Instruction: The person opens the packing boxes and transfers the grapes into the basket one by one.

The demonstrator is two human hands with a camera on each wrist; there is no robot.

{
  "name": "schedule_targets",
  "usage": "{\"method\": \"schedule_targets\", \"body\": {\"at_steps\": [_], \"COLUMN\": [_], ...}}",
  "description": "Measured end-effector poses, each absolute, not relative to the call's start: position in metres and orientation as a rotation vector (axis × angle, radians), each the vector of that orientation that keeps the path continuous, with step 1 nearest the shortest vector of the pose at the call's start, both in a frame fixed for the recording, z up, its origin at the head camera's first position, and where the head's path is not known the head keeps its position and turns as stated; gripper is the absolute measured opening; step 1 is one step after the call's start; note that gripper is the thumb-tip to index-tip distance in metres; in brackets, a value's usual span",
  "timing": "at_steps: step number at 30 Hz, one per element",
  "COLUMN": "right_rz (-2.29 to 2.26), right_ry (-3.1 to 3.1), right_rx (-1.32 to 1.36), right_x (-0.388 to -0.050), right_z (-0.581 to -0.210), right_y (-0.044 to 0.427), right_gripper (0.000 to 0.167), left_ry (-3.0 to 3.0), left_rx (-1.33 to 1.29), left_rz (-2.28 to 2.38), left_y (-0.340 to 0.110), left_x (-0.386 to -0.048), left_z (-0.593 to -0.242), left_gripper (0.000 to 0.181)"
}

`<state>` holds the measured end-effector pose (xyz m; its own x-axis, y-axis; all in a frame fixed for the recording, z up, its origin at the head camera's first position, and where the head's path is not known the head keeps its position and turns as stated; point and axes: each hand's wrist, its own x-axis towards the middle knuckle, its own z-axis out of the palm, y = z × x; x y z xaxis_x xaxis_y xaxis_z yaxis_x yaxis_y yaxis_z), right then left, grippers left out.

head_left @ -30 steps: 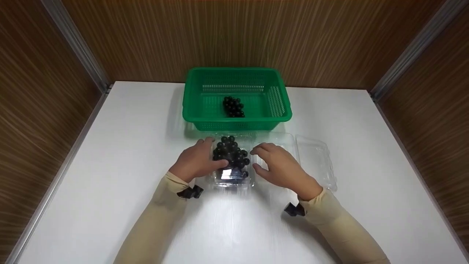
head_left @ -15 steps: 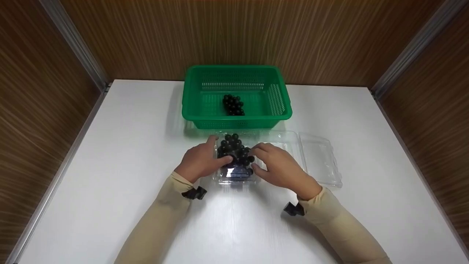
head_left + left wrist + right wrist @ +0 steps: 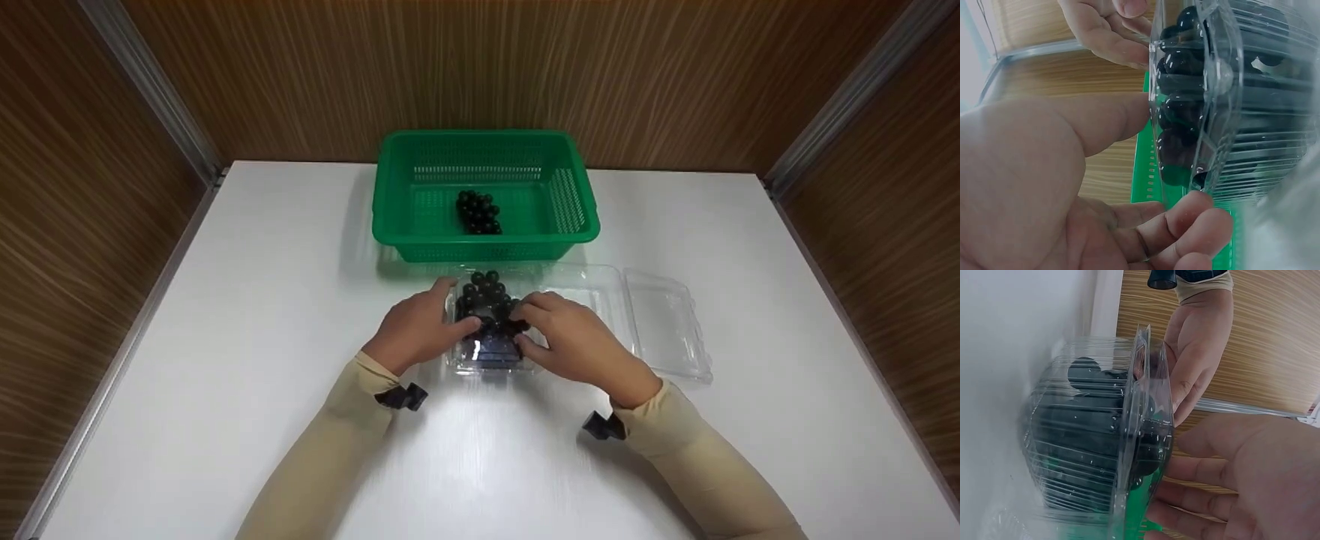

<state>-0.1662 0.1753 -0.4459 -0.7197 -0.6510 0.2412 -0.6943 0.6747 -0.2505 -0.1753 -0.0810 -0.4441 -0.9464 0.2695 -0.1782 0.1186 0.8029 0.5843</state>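
On the white table (image 3: 480, 465), just in front of the green basket (image 3: 495, 240): clear box (image 3: 493, 358) with dark grapes (image 3: 486, 296) inside, lid lying over them — can't tell if the rim is fully snapped.

Left hand (image 3: 420, 330) grips the box's left side, thumb on top of the lid, other fingers bent around the edge, tips at the rim. Right hand (image 3: 574, 345) is at the right side, fingers fairly straight and slightly spread, tips touching the lid, thumb apart from them.

Just right of the box — an open clear container (image 3: 645, 322), partly hidden by the right hand. Basket holds a second grape bunch (image 3: 478, 214). Both arms in tan sleeves (image 3: 307, 457), a black device (image 3: 401, 396) at each wrist (the wrist cameras, apparently). Brown wood-grain panels (image 3: 480, 75) on three sides.
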Motion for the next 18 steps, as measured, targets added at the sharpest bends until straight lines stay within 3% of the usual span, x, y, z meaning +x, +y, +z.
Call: {"method": "schedule_targets", "body": {"at_steps": [5, 13, 18], "right_rz": [0.498, 0.554, 0.549], "right_ry": [-2.757, -2.583, -2.485], "right_rx": [1.109, 1.243, 1.353], "right_x": [-0.166, -0.156, -0.147], "right_z": [-0.445, -0.444, -0.448], "right_y": [0.175, 0.16, 0.147], "right_gripper": [0.018, 0.011, 0.01], "left_ry": [2.695, 2.605, 2.412], "left_rx": [0.321, 0.304, 0.403], "left_rz": [0.902, 0.835, 0.927], "left_y": [-0.086, -0.11, -0.119], "left_x": [-0.177, -0.186, -0.197], "left_z": [-0.441, -0.442, -0.455], "left_gripper": [0.072, 0.033, 0.027]}}
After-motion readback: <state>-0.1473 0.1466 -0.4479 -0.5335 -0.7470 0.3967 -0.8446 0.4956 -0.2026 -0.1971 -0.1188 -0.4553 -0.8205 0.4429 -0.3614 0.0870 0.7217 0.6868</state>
